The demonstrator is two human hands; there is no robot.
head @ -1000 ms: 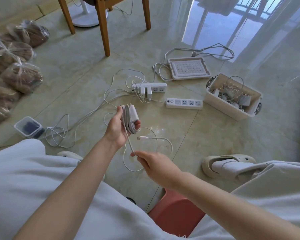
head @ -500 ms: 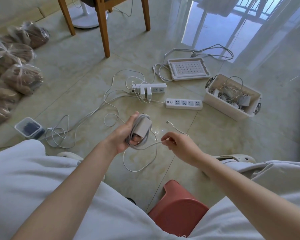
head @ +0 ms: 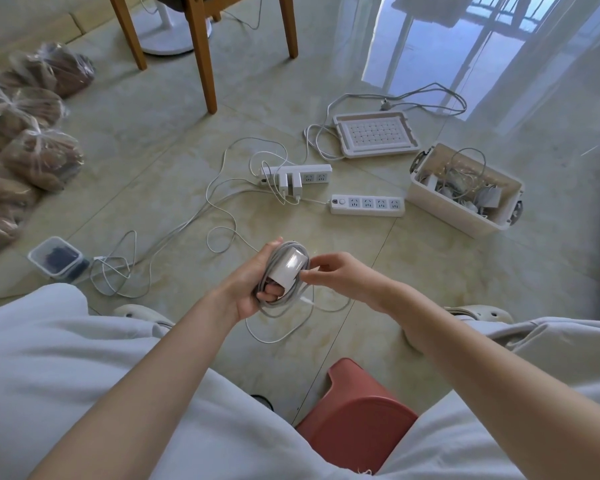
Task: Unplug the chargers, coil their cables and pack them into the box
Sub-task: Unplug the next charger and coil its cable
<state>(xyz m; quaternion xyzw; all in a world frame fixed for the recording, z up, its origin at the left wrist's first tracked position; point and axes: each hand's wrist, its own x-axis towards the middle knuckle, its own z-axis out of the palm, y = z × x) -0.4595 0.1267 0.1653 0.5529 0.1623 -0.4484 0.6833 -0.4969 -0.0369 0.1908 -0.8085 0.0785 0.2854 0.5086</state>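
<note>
My left hand (head: 253, 282) grips a white charger (head: 290, 268) with its grey-white cable (head: 284, 299) wound round it in several turns. My right hand (head: 340, 275) pinches the cable at the charger's right side; a loose loop hangs below toward the floor. Two more white chargers (head: 291, 183) stand plugged into the far power strip (head: 312, 173), their cables trailing left. The near power strip (head: 368, 204) has nothing plugged into its sockets. The white box (head: 465, 216) at the right holds several coiled chargers and cables.
The box lid (head: 376, 135) lies behind the strips with a cable looped round it. A small clear container (head: 58, 259) and loose cable sit at the left, plastic bags (head: 32, 133) beyond. Wooden chair legs (head: 201, 64) stand at the back; a red stool (head: 357, 417) is under me.
My right hand came in from the right and now pinches the cable against the charger. The coil has gained a turn and the hanging loop is shorter.
</note>
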